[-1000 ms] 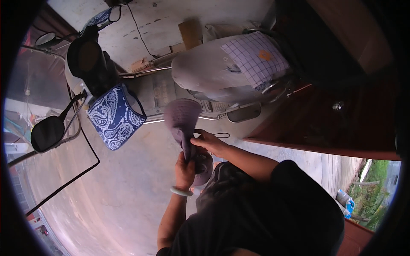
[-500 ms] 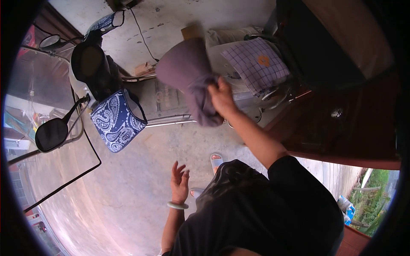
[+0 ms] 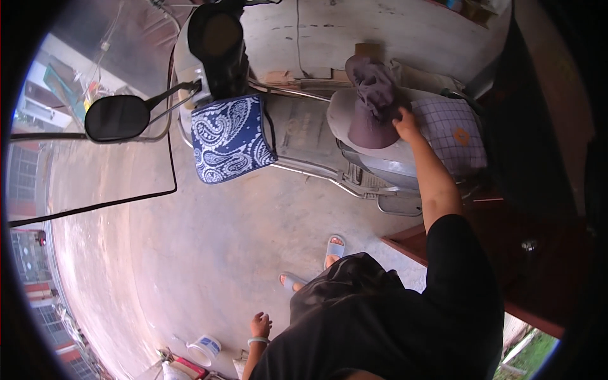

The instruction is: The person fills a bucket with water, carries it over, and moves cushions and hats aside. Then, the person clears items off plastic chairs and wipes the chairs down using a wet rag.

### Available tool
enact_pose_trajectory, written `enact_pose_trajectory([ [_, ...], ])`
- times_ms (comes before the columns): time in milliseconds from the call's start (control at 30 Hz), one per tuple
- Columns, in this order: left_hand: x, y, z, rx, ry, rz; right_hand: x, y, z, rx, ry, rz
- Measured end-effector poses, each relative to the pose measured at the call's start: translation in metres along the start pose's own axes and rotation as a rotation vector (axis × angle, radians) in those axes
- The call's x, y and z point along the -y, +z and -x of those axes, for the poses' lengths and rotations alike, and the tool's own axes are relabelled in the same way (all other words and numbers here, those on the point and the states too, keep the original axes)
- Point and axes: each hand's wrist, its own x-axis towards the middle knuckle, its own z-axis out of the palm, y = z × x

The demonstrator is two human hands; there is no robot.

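A purple-brown cloth sun hat (image 3: 375, 123) is on or just above the beige scooter seat (image 3: 342, 113). My right hand (image 3: 406, 124) is stretched far forward, its fingers closed on the hat's right edge. The soft fabric bunches at the far side, and a wide brim spreads on the near side. A checked cushion (image 3: 446, 130) with an orange patch lies just right of that hand. Low beside my body, my left hand (image 3: 260, 325) hangs with nothing in it, its fingers loosely bent and apart; a pale bangle circles the wrist.
The scooter's blue paisley handlebar cover (image 3: 231, 139) and round mirror (image 3: 118, 118) jut out at left. A dark red door panel (image 3: 506, 247) stands at right. A white bucket (image 3: 204, 349) sits on the concrete floor (image 3: 209, 253) behind my left hand.
My right hand has carried the hat from mid-air over to the scooter seat, where it looks turned over. My left hand has dropped lower. The whole view has shifted.
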Motion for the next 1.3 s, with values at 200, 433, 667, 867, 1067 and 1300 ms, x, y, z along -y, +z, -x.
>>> enact_pose_trajectory([
  [200, 0.017, 0.017, 0.021, 0.083, 0.024, 0.049, 0.05, 0.036, 0.027, 0.381, 0.171, 0.587],
  [433, 0.019, 0.035, 0.028, 0.109, 0.061, 0.089, 0.063, 0.06, 0.026, 0.199, 0.206, 0.475],
  [667, 0.027, 0.023, 0.019, 0.052, 0.112, -0.032, 0.028, 0.085, 0.009, -0.024, 0.282, 0.289],
  [867, 0.03, 0.007, -0.005, 0.25, 0.489, -0.379, -0.014, 0.097, -0.015, -0.244, 0.291, -0.08],
  [1067, -0.02, 0.009, -0.001, 0.148, 0.178, -0.205, 0.03, 0.018, -0.029, -0.395, 0.09, -0.275],
  [1300, -0.045, 0.019, -0.014, 0.14, 0.175, 0.092, -0.128, -0.14, 0.003, -0.735, 0.155, -0.113],
])
